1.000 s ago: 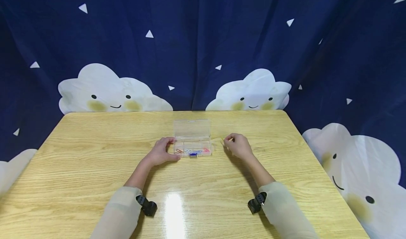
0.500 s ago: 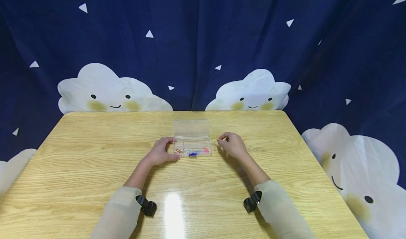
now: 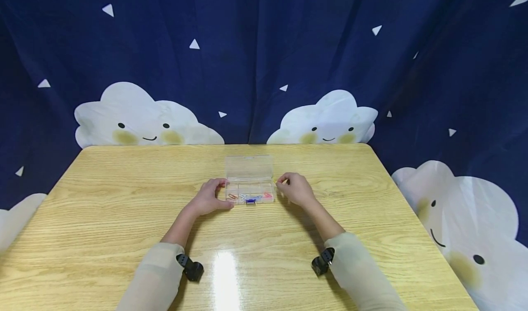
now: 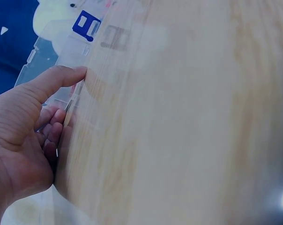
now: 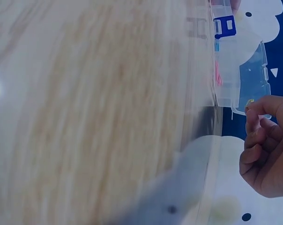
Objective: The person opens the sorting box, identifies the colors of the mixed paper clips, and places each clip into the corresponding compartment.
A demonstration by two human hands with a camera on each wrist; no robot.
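A clear plastic compartment box (image 3: pixel 250 187) stands on the table with its lid (image 3: pixel 249 167) raised at the back. Red, white, blue and pink paper clips (image 3: pixel 267 195) lie in its front row of compartments. My left hand (image 3: pixel 209 198) grips the box's left end, thumb at the front corner and fingers at the side. Just beyond the right end, my right hand (image 3: pixel 298 191) pinches a yellow paper clip (image 5: pixel 249 102) between thumb and forefinger. Only a small loop of that clip shows; the fingertips cover the rest.
A blue latch (image 3: pixel 250 202) sits on the box's front. The wooden table (image 3: pixel 136 201) reaches back to a dark blue curtain (image 3: pixel 239 49) with cloud prints. Each sleeve bears a black wrist camera (image 3: pixel 193 270).
My right hand has moved left with the yellow paper clip, up close to the box's right end. The left hand and the box have stayed in place.
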